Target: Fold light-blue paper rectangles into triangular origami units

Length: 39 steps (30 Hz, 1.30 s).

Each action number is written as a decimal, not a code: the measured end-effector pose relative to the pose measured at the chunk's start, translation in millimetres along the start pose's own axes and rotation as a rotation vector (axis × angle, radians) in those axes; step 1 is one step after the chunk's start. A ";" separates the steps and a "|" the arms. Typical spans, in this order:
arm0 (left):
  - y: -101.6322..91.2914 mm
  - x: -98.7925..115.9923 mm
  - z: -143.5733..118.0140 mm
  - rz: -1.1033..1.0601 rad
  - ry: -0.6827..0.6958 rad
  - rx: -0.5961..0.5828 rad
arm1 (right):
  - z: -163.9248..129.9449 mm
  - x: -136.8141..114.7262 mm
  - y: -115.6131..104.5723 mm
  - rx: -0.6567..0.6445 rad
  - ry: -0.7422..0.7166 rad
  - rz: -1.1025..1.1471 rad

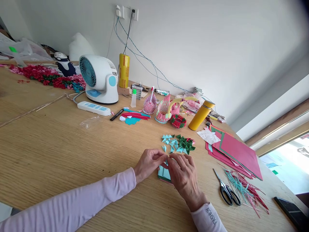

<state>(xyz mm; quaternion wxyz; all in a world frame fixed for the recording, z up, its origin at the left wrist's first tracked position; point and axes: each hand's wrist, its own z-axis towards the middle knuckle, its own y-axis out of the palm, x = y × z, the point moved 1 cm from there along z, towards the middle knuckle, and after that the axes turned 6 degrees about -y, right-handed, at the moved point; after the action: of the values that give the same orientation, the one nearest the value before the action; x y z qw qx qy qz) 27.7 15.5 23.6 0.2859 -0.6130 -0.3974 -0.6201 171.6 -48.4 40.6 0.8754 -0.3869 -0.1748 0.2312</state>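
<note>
Both hands meet above the table. My left hand (151, 162) pinches a small piece of light-blue paper between thumb and fingers, and my right hand (182, 169) closes on it from the other side; the fingers hide most of it. Just below them lies a small stack of light-blue paper rectangles (163, 174), partly covered by my right hand. Beyond my fingertips are several folded light-blue paper triangles (172, 142) and a pile of dark-green folded triangles (187, 144).
Right of my hands lie black-handled scissors (228, 190), paper strips (248, 190), coloured paper sheets (238, 151) and a phone (292, 209). Farther back stand a yellow bottle (201, 115), a folded-paper swan (164, 109), a red-green paper ring (178, 121), a fan (100, 77) and a power strip (94, 108).
</note>
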 end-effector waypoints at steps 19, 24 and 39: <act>1.5 2.4 -0.3 -0.092 -0.024 -0.082 | -7.4 5.8 19.7 0.205 0.834 1.082; 0.0 5.5 -1.7 -0.072 -0.060 -0.113 | -9.2 7.4 20.0 0.180 0.792 1.145; 1.2 5.0 -1.4 -0.101 0.033 -0.063 | -12.0 12.0 24.6 0.210 0.802 1.045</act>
<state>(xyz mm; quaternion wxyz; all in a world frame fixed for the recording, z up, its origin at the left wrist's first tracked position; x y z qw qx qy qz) 27.5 14.4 28.8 0.2413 -0.5907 -0.4034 -0.6558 180.8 -34.5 15.8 0.6785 -0.3896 0.3982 0.4790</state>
